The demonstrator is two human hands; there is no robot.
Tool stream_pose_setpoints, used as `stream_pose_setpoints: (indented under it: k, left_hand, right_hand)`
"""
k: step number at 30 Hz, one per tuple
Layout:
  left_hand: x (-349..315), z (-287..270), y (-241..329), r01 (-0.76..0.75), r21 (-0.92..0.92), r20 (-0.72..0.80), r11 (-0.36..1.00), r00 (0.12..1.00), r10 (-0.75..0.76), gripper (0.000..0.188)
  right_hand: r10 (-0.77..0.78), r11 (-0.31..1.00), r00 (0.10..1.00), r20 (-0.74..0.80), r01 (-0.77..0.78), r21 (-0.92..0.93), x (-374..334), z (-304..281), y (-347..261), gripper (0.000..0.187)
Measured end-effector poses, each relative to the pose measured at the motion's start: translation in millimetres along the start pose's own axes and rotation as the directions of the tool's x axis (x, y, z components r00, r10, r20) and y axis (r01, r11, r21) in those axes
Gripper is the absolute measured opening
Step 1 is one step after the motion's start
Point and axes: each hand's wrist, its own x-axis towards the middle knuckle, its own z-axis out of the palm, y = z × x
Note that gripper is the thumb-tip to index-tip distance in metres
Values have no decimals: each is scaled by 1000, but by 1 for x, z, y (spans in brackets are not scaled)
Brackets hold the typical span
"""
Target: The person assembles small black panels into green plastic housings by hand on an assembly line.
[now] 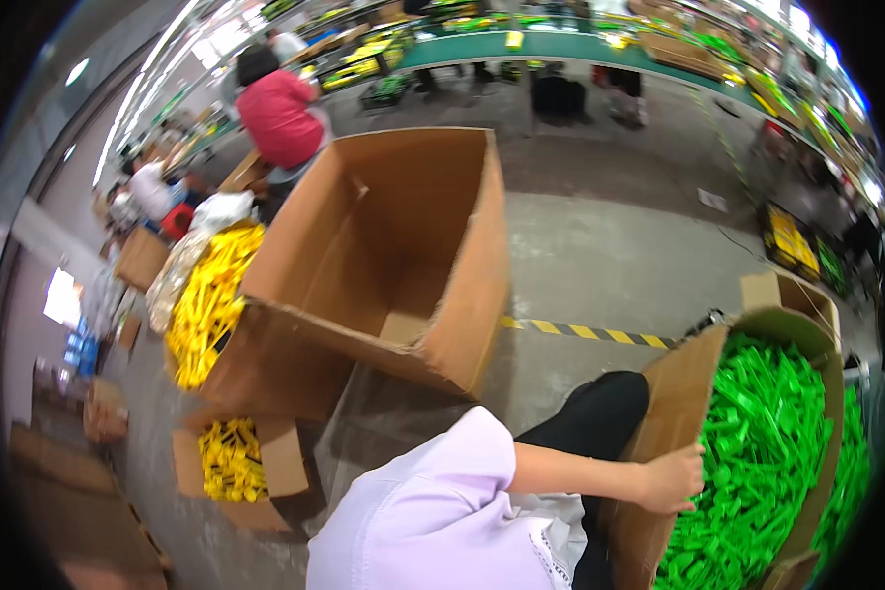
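From the lower middle my left arm, in a short lavender sleeve, reaches to the right. My left hand (674,480) is closed around the upper edge of a cardboard box (671,393). Bright green plastic pieces (767,442) fill that box in a tangled heap; their exact kind is too small to tell. Between the arm and the box my leg (600,413) shows in black trousers. Nowhere in the picture does my right hand appear.
A large open carton (462,295) stands ahead. To its left are yellow plastic pieces (211,305) in a heap and a small box (285,457) of yellow parts. Yellow-black floor tape (585,332) runs behind. A person in red (280,113) sits near a green conveyor (560,44).
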Motion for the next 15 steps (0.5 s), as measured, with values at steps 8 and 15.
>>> stream_pose_setpoints:
  k: [8,15]
  left_hand:
    - [-13,21,-1,-49,50,21,998,999,48,24]
    - [-107,-14,-59,425,-50,-324,904,849,-417,69]
  right_hand:
    - [-119,991,973,198,103,91,52,58,45,28]
    - [-192,979,969,155,177,104,58,85,51,27]
